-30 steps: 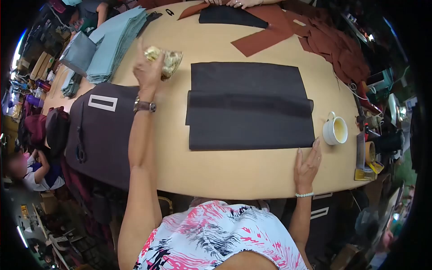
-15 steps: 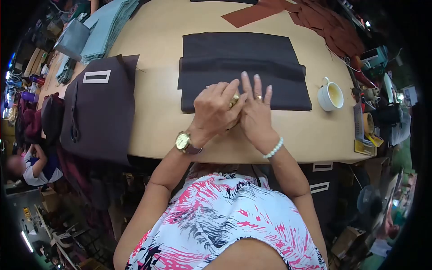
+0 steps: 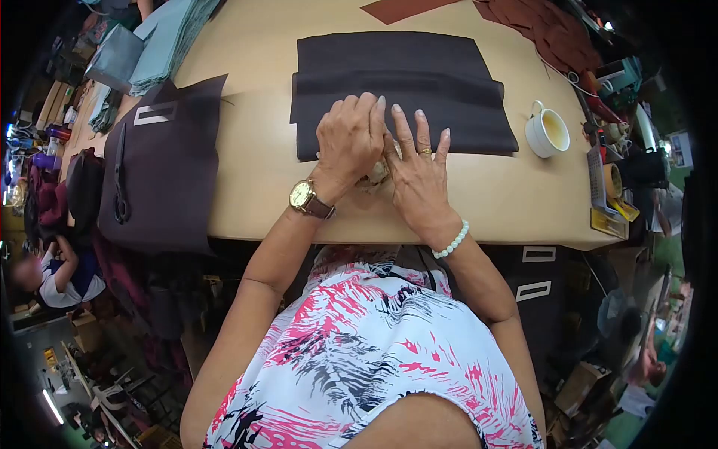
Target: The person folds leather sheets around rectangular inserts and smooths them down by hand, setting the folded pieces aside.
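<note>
A dark, folded sheet of material [image 3: 404, 63] lies on the light wooden table [image 3: 254, 120]. At its near edge my left hand [image 3: 348, 138] is closed around a crumpled, yellowish-clear packet [image 3: 376, 178], which shows below the fingers. My right hand [image 3: 422, 168] lies palm down beside it, fingers spread, its fingertips over the dark material and its thumb side touching my left hand. What lies beneath the palms is hidden.
Dark fabric [image 3: 176, 179] with a white rectangular frame [image 3: 154, 113] and black scissors [image 3: 120, 183] lies left. A cup of yellow liquid [image 3: 547, 133] stands right. Reddish-brown pieces [image 3: 550, 34] and grey-green sheets [image 3: 168, 45] lie behind. A seated person [image 3: 71, 277] is far left.
My left hand came from the far left with the packet to the middle. My right hand moved left from the sheet's near right corner to meet it. The view has tilted down.
</note>
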`<state>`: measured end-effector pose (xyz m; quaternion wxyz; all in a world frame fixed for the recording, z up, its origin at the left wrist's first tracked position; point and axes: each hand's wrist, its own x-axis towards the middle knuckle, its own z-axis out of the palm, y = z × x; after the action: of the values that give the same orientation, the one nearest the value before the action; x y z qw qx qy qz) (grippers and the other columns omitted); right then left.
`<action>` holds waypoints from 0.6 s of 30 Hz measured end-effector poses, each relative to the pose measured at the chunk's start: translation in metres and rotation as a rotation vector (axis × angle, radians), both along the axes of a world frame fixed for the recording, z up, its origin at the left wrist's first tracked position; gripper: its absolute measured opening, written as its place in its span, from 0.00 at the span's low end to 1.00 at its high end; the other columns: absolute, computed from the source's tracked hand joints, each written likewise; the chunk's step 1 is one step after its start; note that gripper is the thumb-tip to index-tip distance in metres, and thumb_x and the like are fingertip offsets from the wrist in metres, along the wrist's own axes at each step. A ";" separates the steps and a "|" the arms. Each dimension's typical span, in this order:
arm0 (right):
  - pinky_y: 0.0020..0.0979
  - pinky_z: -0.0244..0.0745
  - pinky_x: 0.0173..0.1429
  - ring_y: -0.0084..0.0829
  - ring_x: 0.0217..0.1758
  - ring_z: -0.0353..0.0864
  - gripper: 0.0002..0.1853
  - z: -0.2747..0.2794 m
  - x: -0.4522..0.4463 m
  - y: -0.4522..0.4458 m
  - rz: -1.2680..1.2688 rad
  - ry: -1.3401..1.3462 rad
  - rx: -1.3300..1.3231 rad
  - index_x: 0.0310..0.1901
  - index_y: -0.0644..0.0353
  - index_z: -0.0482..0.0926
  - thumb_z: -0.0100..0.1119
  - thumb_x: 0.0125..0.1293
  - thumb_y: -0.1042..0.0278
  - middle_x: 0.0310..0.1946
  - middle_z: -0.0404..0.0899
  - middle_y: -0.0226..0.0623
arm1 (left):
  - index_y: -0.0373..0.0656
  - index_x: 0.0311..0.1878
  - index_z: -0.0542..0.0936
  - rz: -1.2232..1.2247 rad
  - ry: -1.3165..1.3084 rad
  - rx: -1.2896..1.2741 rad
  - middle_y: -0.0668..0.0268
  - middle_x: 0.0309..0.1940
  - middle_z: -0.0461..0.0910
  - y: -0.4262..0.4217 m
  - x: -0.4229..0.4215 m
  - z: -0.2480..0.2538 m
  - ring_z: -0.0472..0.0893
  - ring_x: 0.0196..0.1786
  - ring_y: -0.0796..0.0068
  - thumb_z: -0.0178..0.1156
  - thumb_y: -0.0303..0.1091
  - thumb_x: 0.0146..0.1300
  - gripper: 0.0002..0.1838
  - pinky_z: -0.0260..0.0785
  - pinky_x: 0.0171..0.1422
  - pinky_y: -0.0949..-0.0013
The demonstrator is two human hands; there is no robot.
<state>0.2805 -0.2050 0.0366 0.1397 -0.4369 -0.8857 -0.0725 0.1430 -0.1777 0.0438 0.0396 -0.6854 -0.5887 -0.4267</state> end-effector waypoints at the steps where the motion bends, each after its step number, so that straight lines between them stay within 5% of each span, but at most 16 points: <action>1: 0.62 0.35 0.70 0.48 0.74 0.44 0.27 0.000 0.000 -0.001 0.002 0.011 -0.008 0.61 0.64 0.66 0.49 0.57 0.72 0.71 0.47 0.39 | 0.40 0.31 0.72 0.008 -0.013 -0.010 0.59 0.22 0.71 0.000 0.000 0.001 0.73 0.27 0.55 0.46 0.34 0.66 0.11 0.65 0.33 0.57; 9: 0.62 0.33 0.70 0.48 0.75 0.42 0.32 -0.011 0.004 -0.016 -0.018 0.101 -0.103 0.64 0.64 0.62 0.49 0.54 0.76 0.72 0.45 0.39 | 0.42 0.28 0.71 0.045 -0.045 -0.060 0.58 0.21 0.73 0.007 -0.001 0.002 0.74 0.27 0.55 0.46 0.38 0.68 0.14 0.67 0.32 0.56; 18: 0.62 0.31 0.71 0.48 0.75 0.40 0.27 0.003 0.012 -0.012 0.142 0.221 -0.114 0.55 0.57 0.74 0.49 0.48 0.79 0.72 0.46 0.38 | 0.40 0.29 0.69 0.035 -0.041 -0.180 0.55 0.23 0.72 0.007 -0.006 0.008 0.74 0.30 0.50 0.42 0.40 0.70 0.16 0.65 0.34 0.54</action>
<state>0.2928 -0.2171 0.0393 0.2161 -0.3856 -0.8963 0.0364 0.1371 -0.1706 0.0513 -0.0266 -0.6668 -0.6373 -0.3854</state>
